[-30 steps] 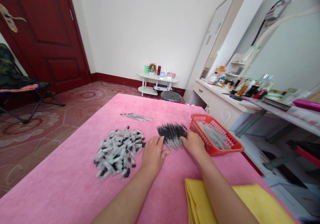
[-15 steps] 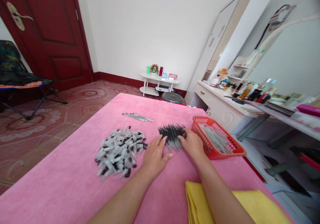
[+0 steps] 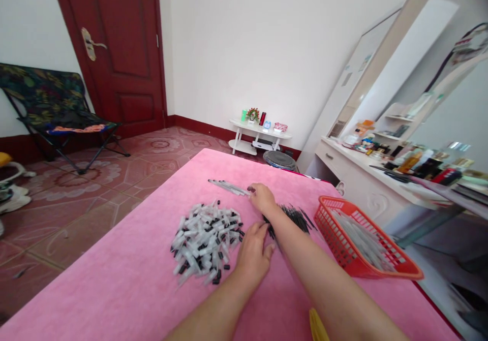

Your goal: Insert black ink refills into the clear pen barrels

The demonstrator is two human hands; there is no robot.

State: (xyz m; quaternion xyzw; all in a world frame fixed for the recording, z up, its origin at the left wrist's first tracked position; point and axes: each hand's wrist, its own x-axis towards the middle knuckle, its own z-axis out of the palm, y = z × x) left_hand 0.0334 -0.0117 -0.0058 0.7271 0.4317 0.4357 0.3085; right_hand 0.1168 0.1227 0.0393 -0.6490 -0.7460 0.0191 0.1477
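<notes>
My right hand reaches across to a small row of slim clear pens. Its bent fingertips are at the pens' near ends, and its thumb is hidden. Below my right wrist lies a bunch of black pen refills, partly covered by that forearm. My left hand rests open on the table with its fingertips at the left edge of the refills. Just left of it is a loose heap of clear pen caps with black ends.
A red plastic basket holding clear pen barrels stands at the right of the pink-covered table. A bit of yellow cloth shows at the near edge. Beyond the basket is a white dresser crowded with bottles.
My right hand has left the right side of the refills and moved forward and left to the pens. My left hand stays by the refills. The view has turned left.
</notes>
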